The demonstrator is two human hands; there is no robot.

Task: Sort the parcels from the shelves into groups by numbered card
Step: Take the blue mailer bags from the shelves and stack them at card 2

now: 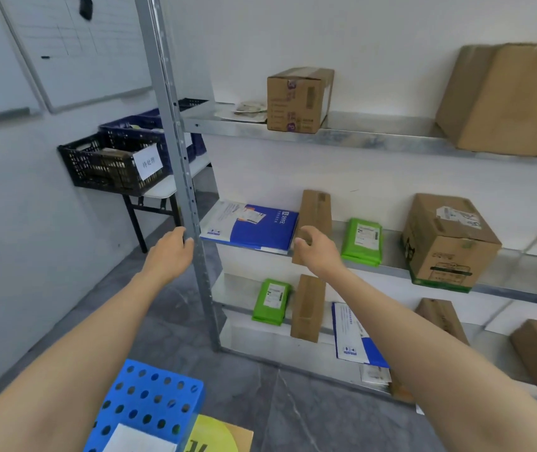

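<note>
"Fingers [308,234] on the right hand [317,252] were half curled and narrow, with nothing in them that I could see. They hung right in front of the narrow brown box [316,207], and I couldn't tell whether they touched it."

"And the other hand?"

"The left hand [169,252] was loose, its fingers [185,238] up against the upright post [176,125] of the rack, holding nothing."

"So what worried you?"

"That box stood on end on the middle shelf [394,247], tall and thin, near the front lip. A one-handed pinch low on its edge looked likely to tip it, either off the front or sideways onto the green packet [361,241] near it."

"Anything else?"

"The blue-and-white mailer [254,228] lay flat just left of the box, with its edge out over the shelf front. A wrist brushing it could have slid it to the floor. And the left hand was so close to the post that it might have caught on the metal if it reached in."

"And the sorting itself?"

"A blue perforated crate [149,399] sat low in front of the person with a white card [136,440] on it, but I couldn't read any number, nor the parcel labels. A wrong group seemed an easy slip."
</note>
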